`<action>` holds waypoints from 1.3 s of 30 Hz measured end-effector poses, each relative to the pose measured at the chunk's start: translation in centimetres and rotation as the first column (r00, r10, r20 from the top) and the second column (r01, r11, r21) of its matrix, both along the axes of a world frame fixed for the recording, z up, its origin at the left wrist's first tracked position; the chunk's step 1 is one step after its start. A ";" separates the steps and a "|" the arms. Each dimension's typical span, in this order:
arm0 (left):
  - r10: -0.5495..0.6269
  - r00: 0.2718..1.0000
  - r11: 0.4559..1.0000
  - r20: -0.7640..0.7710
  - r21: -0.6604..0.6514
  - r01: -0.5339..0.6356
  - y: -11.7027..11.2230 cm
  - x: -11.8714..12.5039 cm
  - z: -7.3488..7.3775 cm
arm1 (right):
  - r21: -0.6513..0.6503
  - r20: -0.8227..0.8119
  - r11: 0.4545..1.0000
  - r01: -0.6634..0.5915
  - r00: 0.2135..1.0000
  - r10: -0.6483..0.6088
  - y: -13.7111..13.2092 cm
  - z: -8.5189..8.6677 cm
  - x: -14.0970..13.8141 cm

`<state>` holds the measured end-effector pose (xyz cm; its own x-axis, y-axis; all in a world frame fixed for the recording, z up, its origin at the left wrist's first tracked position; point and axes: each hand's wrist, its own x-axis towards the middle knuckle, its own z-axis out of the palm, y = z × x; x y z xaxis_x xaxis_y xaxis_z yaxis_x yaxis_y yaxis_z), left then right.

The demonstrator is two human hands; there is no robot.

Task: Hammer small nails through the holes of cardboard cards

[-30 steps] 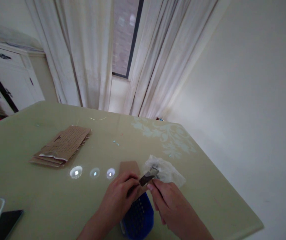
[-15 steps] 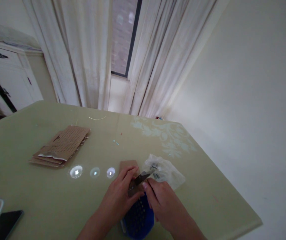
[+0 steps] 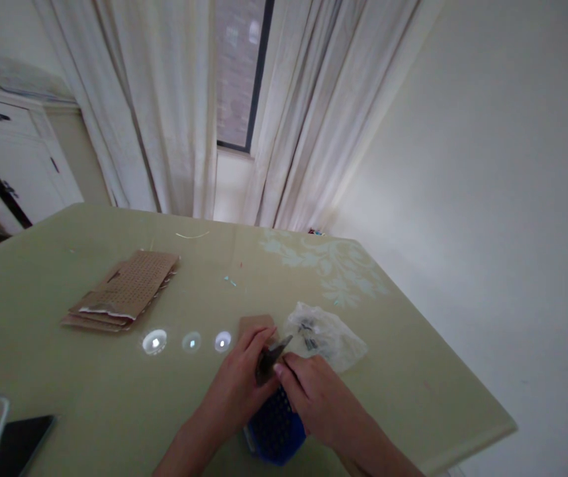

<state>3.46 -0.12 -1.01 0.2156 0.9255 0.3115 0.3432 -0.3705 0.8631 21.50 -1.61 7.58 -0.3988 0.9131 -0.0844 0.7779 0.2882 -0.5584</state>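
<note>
While both hands meet over the far end of the blue basket [image 3: 288, 449], the dark strip [image 3: 269, 364] between them presents a narrower profile than a second ago.
Its broad face no longer shows, which suggests rotation in the fingers, with handling unfinished. The long axis runs from near left to a pointed far-right end. The left hand [image 3: 237, 379] clasps it between thumb and fingers; whether the right hand [image 3: 321, 401], just beside, grips it too cannot be told.
</note>
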 end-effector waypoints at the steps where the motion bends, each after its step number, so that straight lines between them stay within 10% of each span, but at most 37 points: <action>1: -0.002 1.000 1.000 -0.008 0.024 0.002 0.0 -0.2 0.2 | -0.010 -0.011 1.000 -0.004 1.000 0.004 0.1 0.1 0.0; 8: 0.035 0.981 0.999 -0.189 -0.001 -0.036 -1.4 -2.9 -0.4 | -0.040 -0.111 0.998 0.052 0.992 -0.056 -0.2 0.6 0.7; 32: 0.043 0.997 0.984 0.068 -0.175 -0.031 -2.2 -2.7 -2.3 | -0.089 -0.119 0.996 0.017 0.992 -0.027 -1.2 -0.3 0.1; 39: 0.016 0.976 0.948 0.219 -0.313 0.054 -2.7 -4.2 -2.8 | 0.232 0.065 0.959 0.162 0.981 -0.182 3.2 -1.3 1.6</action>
<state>-0.74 -2.80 -3.81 0.1943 0.9799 0.0453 0.1307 -0.0716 0.9888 23.09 1.58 6.28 -0.2346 0.9666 0.1037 0.8685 0.2563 -0.4242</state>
